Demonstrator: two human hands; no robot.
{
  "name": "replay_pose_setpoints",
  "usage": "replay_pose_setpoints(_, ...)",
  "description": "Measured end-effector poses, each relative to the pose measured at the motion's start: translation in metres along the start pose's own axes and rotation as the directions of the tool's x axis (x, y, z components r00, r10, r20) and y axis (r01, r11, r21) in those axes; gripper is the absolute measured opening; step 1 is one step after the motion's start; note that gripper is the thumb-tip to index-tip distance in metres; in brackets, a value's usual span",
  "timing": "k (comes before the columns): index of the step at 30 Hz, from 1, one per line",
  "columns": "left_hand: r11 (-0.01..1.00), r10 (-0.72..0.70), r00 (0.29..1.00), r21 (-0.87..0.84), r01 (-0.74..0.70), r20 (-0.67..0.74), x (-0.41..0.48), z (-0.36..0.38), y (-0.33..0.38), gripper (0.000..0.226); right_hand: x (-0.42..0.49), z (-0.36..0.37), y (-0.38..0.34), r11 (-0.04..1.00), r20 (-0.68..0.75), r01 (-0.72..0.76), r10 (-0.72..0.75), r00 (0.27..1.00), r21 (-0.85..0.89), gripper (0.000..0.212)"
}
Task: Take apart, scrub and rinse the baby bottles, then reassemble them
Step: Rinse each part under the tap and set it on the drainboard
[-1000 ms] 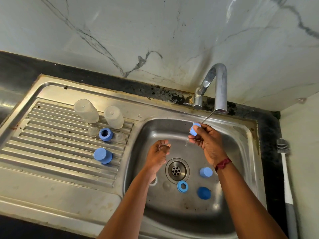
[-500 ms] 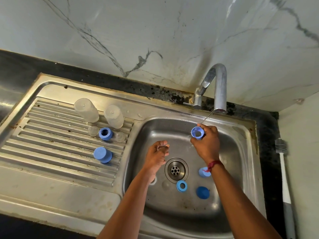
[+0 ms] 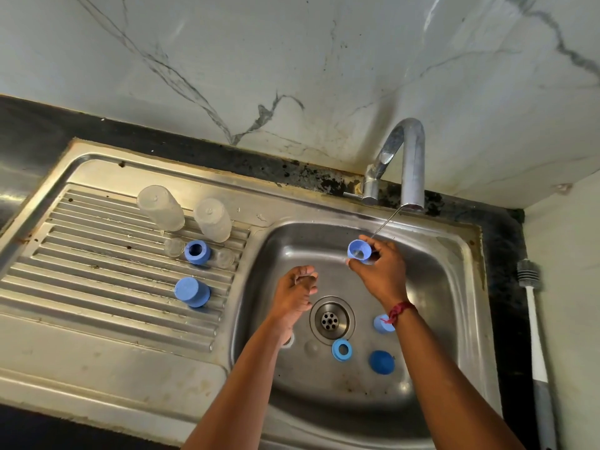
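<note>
My right hand (image 3: 381, 271) grips a light blue bottle cap (image 3: 358, 251) with its open side up, under a thin stream of water from the tap (image 3: 412, 164). My left hand (image 3: 297, 295) hangs over the basin with its fingers curled; whether it holds anything is hidden. In the basin lie a blue ring (image 3: 341, 349), a dark blue cap (image 3: 381, 362), a light blue cap (image 3: 382, 324) and a clear teat (image 3: 311, 346). On the drainboard two clear bottles (image 3: 160, 207) (image 3: 212, 219) stand upside down beside a blue ring (image 3: 196, 251), a blue cap (image 3: 191, 292) and two clear teats (image 3: 173, 246) (image 3: 225, 257).
The steel sink (image 3: 454, 319) has a drain (image 3: 330, 320) in its middle. A white-handled bottle brush (image 3: 534, 323) lies on the dark counter to the right. A marble wall stands right behind the tap.
My right hand has turned the blue cap so its open side faces up under the stream. My left hand has stayed in place.
</note>
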State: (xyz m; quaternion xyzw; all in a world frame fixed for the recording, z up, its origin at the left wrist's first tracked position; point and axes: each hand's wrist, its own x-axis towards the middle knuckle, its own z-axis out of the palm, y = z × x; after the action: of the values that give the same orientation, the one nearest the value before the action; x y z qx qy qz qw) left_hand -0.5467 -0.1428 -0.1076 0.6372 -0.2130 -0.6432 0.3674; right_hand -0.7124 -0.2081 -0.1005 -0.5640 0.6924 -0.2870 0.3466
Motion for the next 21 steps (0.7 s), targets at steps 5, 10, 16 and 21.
replay_pose_setpoints(5,1.000,-0.007,1.000,-0.003,0.007,-0.002,-0.002,-0.004,-0.001,0.031,0.007,0.001,0.001,0.990,-0.051,-0.048,0.055,0.997,0.133,0.053)
replay_pose_setpoints(10,1.000,-0.008,1.000,-0.016,0.008,-0.002,-0.003,-0.005,-0.001,0.031,0.003,0.004,-0.004,0.973,0.004,-0.027,0.027,1.000,0.228,0.049)
replay_pose_setpoints(16,1.000,-0.005,1.000,-0.023,0.005,0.002,-0.004,-0.006,0.000,0.032,0.007,-0.001,-0.014,0.720,0.108,-0.217,0.195,0.975,0.659,0.046)
replay_pose_setpoints(21,1.000,0.003,1.000,-0.016,-0.003,0.006,-0.004,-0.006,0.002,0.033,0.000,-0.004,-0.016,0.718,0.140,-0.244,0.203,0.969,0.651,0.023)
